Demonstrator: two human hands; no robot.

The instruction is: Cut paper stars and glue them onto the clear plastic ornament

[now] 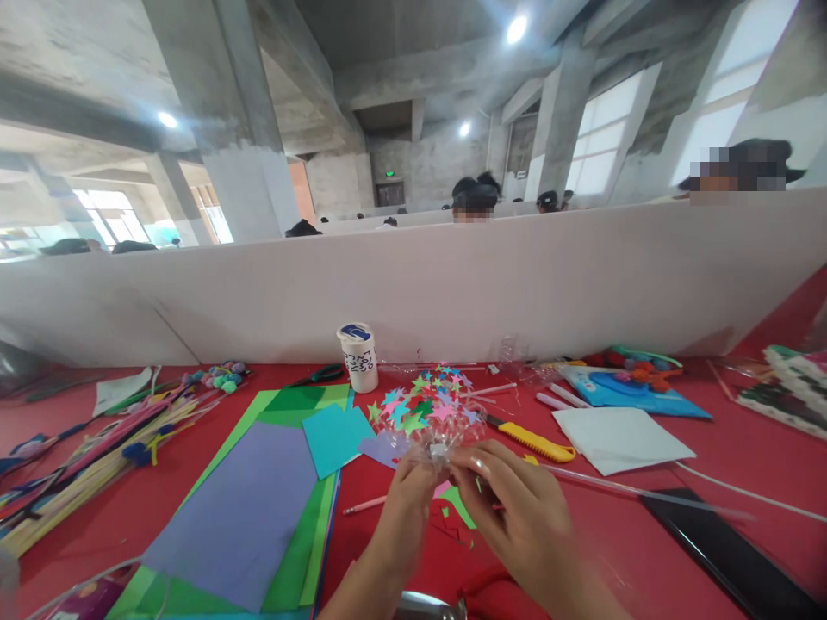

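Both hands meet at the middle of the table, fingers closed on crinkled clear plastic (419, 446) with a small whitish piece (439, 450) at its near end. My left hand (412, 484) pinches it from the left. From the right, my right hand (510, 491) grips the same spot with thumb and fingertips; its other fingers curl below. Just beyond lie many small coloured paper stars (413, 422); whether some are attached to the plastic, I cannot tell. Green paper scraps (460, 508) show under the hands. A yellow utility knife (536, 440) rests right of the stars.
Left are stacked coloured sheets (239, 508), a turquoise square (339, 437) and bundled craft sticks (83, 504). A white cup (358, 360) stands near the white partition (413, 293). Right are white paper (624, 439), a blue packet (637, 394), a clear tube (646, 491) and a black phone-like slab (730, 551).
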